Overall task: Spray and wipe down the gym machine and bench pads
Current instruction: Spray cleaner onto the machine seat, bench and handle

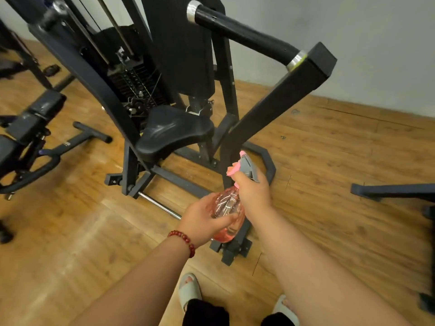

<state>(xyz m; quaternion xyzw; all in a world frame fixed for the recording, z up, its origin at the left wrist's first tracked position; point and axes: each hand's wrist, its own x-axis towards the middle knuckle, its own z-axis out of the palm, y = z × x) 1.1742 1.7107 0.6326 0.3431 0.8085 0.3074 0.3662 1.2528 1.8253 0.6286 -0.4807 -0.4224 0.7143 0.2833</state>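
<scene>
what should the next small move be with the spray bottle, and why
Probably raise the spray bottle toward the seat pad and squeeze the trigger. The right hand grips its neck by the trigger, the left hand holds the body, the nozzle points toward the pad, and no cloth shows.

spray bottle (pixel 231 216): neck hidden under right hand (pixel 253 196), near side covered by left hand (pixel 202 218), far-side fingers of both out of sight. Machine (pixel 268 114) top cut off at 12 o'clock. Weight stack (pixel 134 83) mostly behind frame and back pad (pixel 181 43), plate markings too small to read. Bench (pixel 35 114) runs off frame at 9 o'clock. Dark frame (pixel 395 191) cropped at 3 o'clock. Slippers (pixel 189 290) at 6 o'clock partly behind arms and dark trousers.
</scene>
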